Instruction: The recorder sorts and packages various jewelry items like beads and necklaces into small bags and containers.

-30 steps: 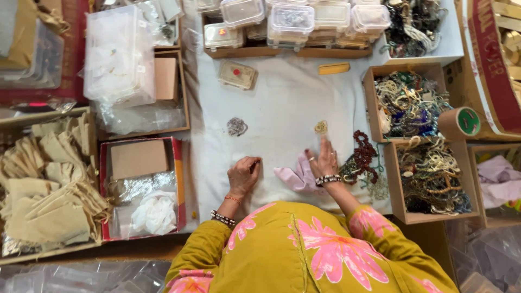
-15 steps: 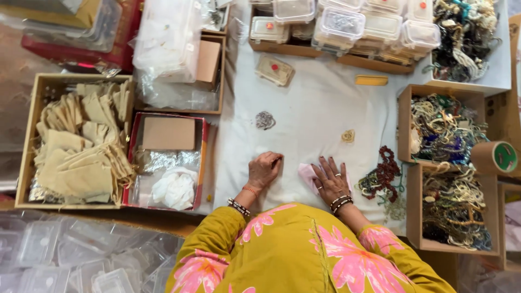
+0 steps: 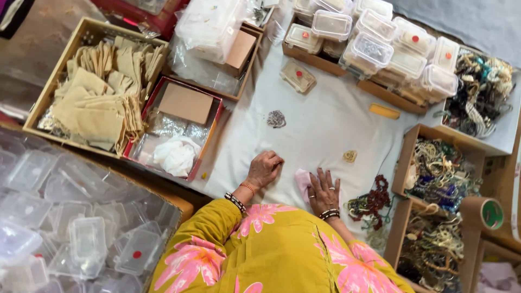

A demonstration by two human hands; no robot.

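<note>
Flat and spread, my right hand presses down on a small pink pouch, the fingers fanned over its right edge so that only the left part of the pink shows. My left hand is curled into a loose fist just beside it, knuckles resting on the white cloth; I cannot tell whether anything is pinched inside that fist. The pouch lies on the cloth between my two hands, close to my body.

Further out on the cloth sit a small gold ornament, a small silver cluster and a yellow bar, all well apart from my hands. A single clear lidded box with a red dot rests near the far edge, and more clear lidded boxes are stacked beyond it. Near my right wrist a heap of dark red beads touches the cloth, beside cardboard boxes of beaded jewellery. A roll of brown tape stands at the right. To my left a red tray holds a brown card and white cloth, next to a cardboard box of beige pouches.
</note>
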